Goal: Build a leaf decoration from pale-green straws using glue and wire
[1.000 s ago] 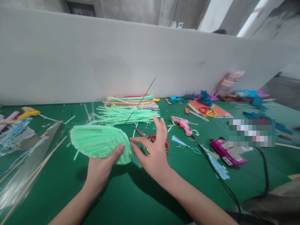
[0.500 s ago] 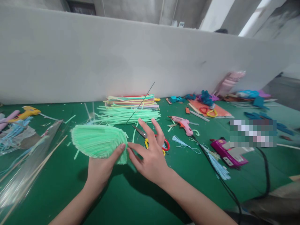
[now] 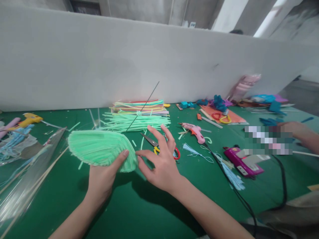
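My left hand [image 3: 103, 181] grips a mint-green fan of fuzzy pipe cleaners [image 3: 97, 146], its thumb lying across the front near the right end. At the fan's right edge, thumb and index finger of my right hand [image 3: 161, 162] pinch the rim, while its other fingers stand raised. A thin dark wire [image 3: 152, 92] with a small green knot slants up from behind the fan; its lower end is hidden. Loose green pipe cleaners [image 3: 139, 123] lie in a heap behind my hands. Scissors [image 3: 152, 141] with red and yellow handles rest partly behind my right hand.
A pink glue gun [image 3: 195, 131], a light-blue tassel [image 3: 195, 151] and a purple device [image 3: 241, 162] with a black cable lie to the right. At far right another person's hand [image 3: 295, 129] reaches in. To the left are a yellow glue gun [image 3: 32, 119] and clear plastic wrap [image 3: 30, 182].
The fan and my left hand have shifted slightly left and up, and the wire has moved left with them. Another person's hand has come into view at the right.
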### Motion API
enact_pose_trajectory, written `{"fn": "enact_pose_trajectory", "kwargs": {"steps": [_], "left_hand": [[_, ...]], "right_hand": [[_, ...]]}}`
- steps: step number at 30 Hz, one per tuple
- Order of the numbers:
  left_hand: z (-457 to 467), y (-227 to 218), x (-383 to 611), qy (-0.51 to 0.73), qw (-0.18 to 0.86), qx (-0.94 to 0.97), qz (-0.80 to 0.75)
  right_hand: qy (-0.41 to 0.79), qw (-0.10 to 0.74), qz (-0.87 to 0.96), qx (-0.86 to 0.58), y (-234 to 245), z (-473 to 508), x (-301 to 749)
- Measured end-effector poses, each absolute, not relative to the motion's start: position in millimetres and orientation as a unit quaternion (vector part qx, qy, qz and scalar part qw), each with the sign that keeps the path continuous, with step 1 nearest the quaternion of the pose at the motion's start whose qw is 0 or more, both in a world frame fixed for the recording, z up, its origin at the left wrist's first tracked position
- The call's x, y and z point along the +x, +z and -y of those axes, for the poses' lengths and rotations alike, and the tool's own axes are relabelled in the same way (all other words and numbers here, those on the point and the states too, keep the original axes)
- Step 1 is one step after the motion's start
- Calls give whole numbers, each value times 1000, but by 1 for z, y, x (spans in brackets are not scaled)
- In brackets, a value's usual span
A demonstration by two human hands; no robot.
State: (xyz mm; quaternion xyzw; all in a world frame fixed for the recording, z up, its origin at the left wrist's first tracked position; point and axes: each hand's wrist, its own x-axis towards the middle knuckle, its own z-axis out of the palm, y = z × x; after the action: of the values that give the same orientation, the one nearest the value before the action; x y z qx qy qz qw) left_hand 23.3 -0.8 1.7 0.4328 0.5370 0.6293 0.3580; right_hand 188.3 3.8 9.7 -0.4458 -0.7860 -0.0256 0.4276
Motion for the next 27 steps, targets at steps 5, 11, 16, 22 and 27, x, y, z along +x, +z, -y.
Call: {"fn": "enact_pose_trajectory", "kwargs": {"steps": [5, 11, 16, 22, 27], "left_hand": [[-1, -1, 23, 632, 353, 437, -533], [0, 0, 23, 630, 376, 418, -536], [1, 1, 24, 634, 382, 422, -523], [1, 4, 26, 622, 376, 426, -539], [2, 5, 25, 604, 374, 437, -551]], "right_hand": [[-20, 418, 797, -435, 9, -2, 186], [-32, 410, 796, -444, 8, -3, 186], [-26, 422, 781, -460, 8, -6, 186], [-4, 425, 781, -458, 8, -6, 184], [29, 423, 774, -470, 10, -6, 183]]}}
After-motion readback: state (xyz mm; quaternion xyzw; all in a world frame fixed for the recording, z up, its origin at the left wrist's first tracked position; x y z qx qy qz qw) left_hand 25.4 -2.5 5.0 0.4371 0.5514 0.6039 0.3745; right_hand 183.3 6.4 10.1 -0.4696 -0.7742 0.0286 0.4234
